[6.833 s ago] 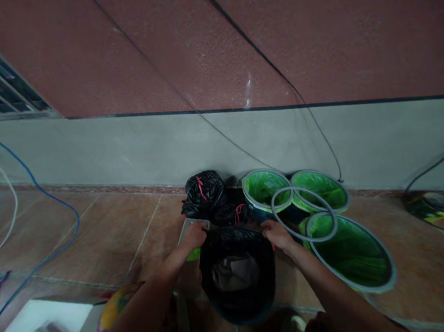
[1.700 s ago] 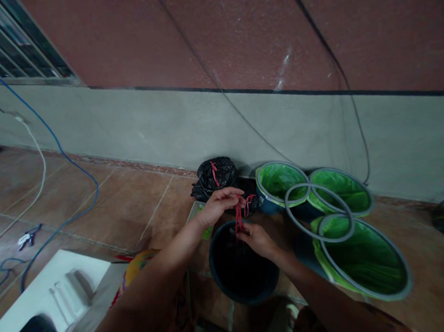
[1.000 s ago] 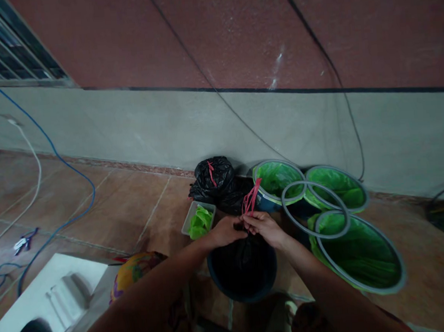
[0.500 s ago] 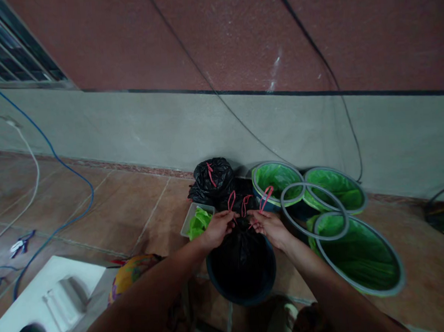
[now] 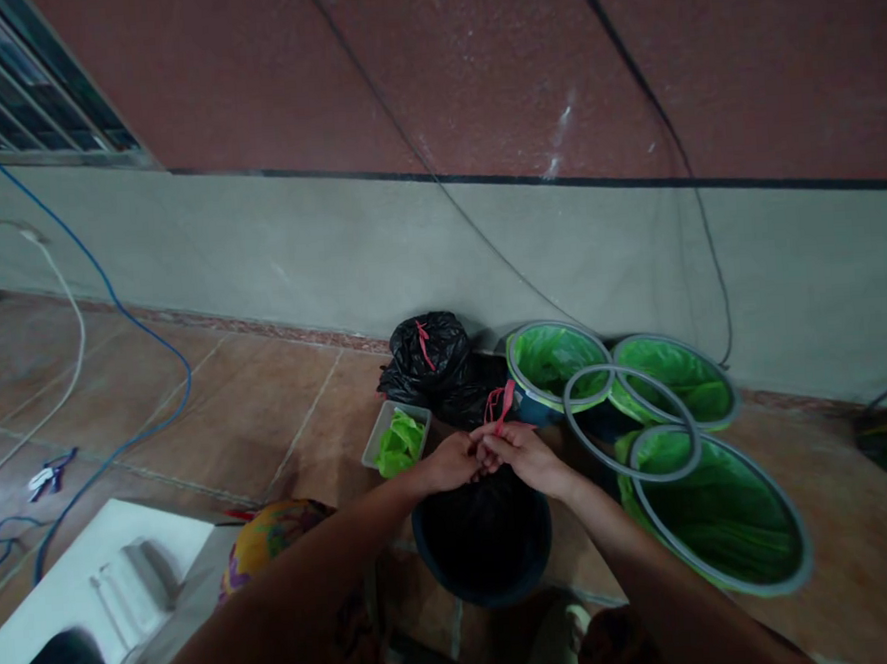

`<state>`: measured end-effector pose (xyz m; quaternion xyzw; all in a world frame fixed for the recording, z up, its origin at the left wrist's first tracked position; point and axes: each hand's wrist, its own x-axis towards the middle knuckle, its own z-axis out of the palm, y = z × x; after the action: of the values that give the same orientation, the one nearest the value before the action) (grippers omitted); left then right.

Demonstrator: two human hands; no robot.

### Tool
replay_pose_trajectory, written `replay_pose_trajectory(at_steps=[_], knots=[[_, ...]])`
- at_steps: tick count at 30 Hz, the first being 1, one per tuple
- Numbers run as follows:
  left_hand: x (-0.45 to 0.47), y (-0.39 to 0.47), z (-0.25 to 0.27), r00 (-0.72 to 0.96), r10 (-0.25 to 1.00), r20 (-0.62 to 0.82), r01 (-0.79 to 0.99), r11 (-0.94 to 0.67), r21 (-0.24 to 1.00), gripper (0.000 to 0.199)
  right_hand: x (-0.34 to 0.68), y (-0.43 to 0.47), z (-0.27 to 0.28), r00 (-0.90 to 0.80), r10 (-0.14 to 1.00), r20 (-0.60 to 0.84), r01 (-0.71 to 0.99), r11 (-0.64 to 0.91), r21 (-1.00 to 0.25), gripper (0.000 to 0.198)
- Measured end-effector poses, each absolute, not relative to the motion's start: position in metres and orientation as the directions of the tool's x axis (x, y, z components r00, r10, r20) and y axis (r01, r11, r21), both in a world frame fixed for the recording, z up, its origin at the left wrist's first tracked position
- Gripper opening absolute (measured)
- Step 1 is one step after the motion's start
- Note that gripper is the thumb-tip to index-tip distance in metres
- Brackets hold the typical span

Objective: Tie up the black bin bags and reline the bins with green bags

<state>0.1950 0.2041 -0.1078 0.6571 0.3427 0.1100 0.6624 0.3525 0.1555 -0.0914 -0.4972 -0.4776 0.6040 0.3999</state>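
My left hand (image 5: 452, 462) and my right hand (image 5: 524, 455) meet, with fingers closed, over a dark round bin (image 5: 485, 592). Both grip the red drawstring (image 5: 502, 401) of a black garbage bag (image 5: 491, 504) that sits inside the bin. Part of the drawstring sticks up beyond my fingers; exactly how it runs between them is hidden. Just behind, a tied black garbage bag (image 5: 428, 351) with a red tie rests by the wall. Left of my hands, a small white tray (image 5: 373, 446) holds a crumpled green bag (image 5: 401, 445).
Several bins with green liners stand at right, among them a large one (image 5: 755, 513). A loose grey ring (image 5: 640, 475) lies across their rims. At left are a white table (image 5: 125, 527), a blue cable (image 5: 114, 292) and keys (image 5: 45, 482) on the tiled floor.
My hands have come together from slightly apart, pulling the red drawstring loops inward. The bag's gathered top is now mostly covered by my hands. The view has shifted slightly.
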Motion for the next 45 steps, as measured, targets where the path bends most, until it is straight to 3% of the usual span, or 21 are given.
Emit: replay_pose_trajectory(at_steps=[3,7,12,17,22,26,29,32,35,37,39,42,45], knots=[[0.195,0.203,-0.104,0.826,0.493,-0.273,0.219,0.165,0.962,0.009,0.354,0.157,-0.092,-0.175,0.954,-0.242,-0.045,-0.253,-0.966,0.035],[0.194,0.2,-0.101,0.864,0.448,-0.23,0.162,0.186,0.969,0.021,0.358,0.158,-0.091,-0.161,0.954,-0.252,-0.057,-0.264,-0.963,0.034],[0.194,0.192,-0.11,0.808,0.5,-0.311,0.235,0.212,0.949,0.043,0.361,0.157,-0.091,-0.152,0.962,-0.225,0.084,-0.214,-0.973,0.037],[0.195,0.197,-0.114,0.745,0.592,-0.307,0.153,0.297,0.943,0.046,0.367,0.154,-0.096,-0.198,0.972,-0.129,0.354,-0.052,-0.934,0.029],[0.191,0.203,-0.112,0.642,0.624,-0.446,0.12,0.493,0.862,0.042,0.377,0.149,-0.099,-0.228,0.964,-0.134,0.55,0.013,-0.835,0.022],[0.189,0.204,-0.112,0.572,0.627,-0.529,0.116,0.577,0.809,0.034,0.377,0.148,-0.094,-0.148,0.98,-0.133,0.59,-0.021,-0.807,0.029],[0.189,0.205,-0.114,0.558,0.63,-0.54,0.097,0.597,0.796,0.026,0.374,0.148,-0.09,-0.215,0.959,-0.182,0.536,-0.04,-0.843,0.029],[0.19,0.206,-0.114,0.546,0.687,-0.48,0.159,0.477,0.864,0.014,0.375,0.146,-0.09,-0.362,0.894,-0.265,0.545,-0.028,-0.838,0.029],[0.19,0.206,-0.111,0.595,0.751,-0.287,0.33,0.097,0.939,0.007,0.38,0.146,-0.093,-0.438,0.83,-0.345,0.606,-0.011,-0.795,0.031],[0.19,0.205,-0.107,0.652,0.749,-0.12,0.413,-0.218,0.884,0.011,0.384,0.146,-0.097,-0.368,0.875,-0.314,0.63,-0.014,-0.777,0.031],[0.189,0.204,-0.104,0.705,0.709,0.009,0.419,-0.427,0.802,0.014,0.386,0.148,-0.102,-0.223,0.95,-0.218,0.626,-0.032,-0.779,0.029],[0.189,0.202,-0.104,0.776,0.621,0.115,0.324,-0.548,0.771,0.02,0.381,0.152,-0.112,-0.118,0.984,-0.132,0.54,-0.048,-0.84,0.027],[0.189,0.201,-0.108,0.8,0.567,0.195,0.23,-0.591,0.773,0.02,0.371,0.153,-0.123,-0.214,0.969,-0.126,0.353,-0.044,-0.935,0.026]])
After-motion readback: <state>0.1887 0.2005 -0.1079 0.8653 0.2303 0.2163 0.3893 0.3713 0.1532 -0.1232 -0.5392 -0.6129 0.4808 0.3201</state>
